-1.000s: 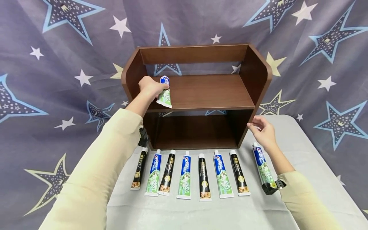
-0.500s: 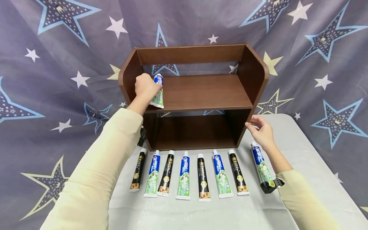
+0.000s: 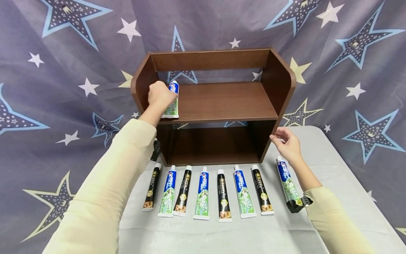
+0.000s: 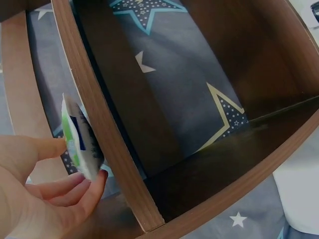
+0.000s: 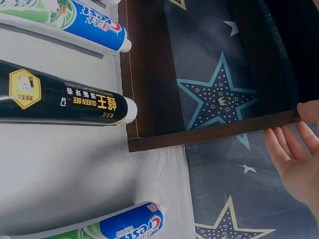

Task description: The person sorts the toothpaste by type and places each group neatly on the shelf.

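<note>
My left hand (image 3: 159,94) holds a blue, green and white Crest toothpaste tube (image 3: 172,110) at the left end of the upper board of a brown wooden shelf (image 3: 226,102). The tube's cap points to the back. In the left wrist view the thumb lies on one side of the toothpaste tube (image 4: 75,134) and the fingers on the other. Its crimped end is near the board's front edge. At the shelf's right side panel, my right hand (image 3: 288,144) pinches the edge; the right wrist view has the thumb inside and fingers (image 5: 281,144) outside.
Before the shelf, black toothpaste tubes (image 3: 223,197) and Crest tubes (image 3: 202,197) alternate in a row on the grey-white tablecloth (image 3: 165,236). Another Crest tube (image 3: 288,180) lies under the right forearm. A star-patterned curtain (image 3: 209,24) hangs behind.
My left hand has moved the toothpaste tube left, toward the shelf's left panel, and the tube now lies straighter and lower on the board. The right hand keeps its place on the right panel.
</note>
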Tool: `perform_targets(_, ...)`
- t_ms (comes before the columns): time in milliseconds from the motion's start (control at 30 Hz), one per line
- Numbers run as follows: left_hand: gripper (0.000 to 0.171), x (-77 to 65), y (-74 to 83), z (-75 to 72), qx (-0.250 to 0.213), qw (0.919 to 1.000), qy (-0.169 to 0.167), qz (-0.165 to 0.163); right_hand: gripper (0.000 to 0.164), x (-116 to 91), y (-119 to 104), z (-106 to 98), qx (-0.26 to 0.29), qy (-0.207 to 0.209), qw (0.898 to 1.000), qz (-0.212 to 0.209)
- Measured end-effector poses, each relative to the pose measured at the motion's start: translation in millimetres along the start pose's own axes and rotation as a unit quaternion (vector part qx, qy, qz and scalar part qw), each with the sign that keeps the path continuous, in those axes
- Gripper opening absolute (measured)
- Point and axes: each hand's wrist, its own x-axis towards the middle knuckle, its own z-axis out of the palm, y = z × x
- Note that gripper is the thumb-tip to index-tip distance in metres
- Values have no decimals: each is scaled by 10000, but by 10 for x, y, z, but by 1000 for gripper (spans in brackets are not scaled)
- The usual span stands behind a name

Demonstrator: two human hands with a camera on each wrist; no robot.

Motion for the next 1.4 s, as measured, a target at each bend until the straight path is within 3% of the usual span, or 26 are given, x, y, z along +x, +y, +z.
perform_targets(100, 50, -22, 7, -23, 25, 10000, 31, 73, 34, -3, -11, -3, 19, -22, 10000, 27)
perform_targets(433, 38, -234, -30, -83, -5, 9993, 113, 370, 36, 116, 285, -2, -115, 5, 9999, -1)
perform_targets(700, 48, -454, -116, -95, -621, 9958, -15, 678, 35, 109, 308, -4, -157, 21, 9998, -100)
perform_targets(1233, 32, -969, -595, 106, -1785, 9747, 662, 1173, 35, 111, 283, 4, -146, 10, 9998, -135)
perform_targets(1400, 28, -1097, -782, 183, -1985, 9703, 630, 1231, 35, 117, 293, -3, -50, 24, 9999, -114)
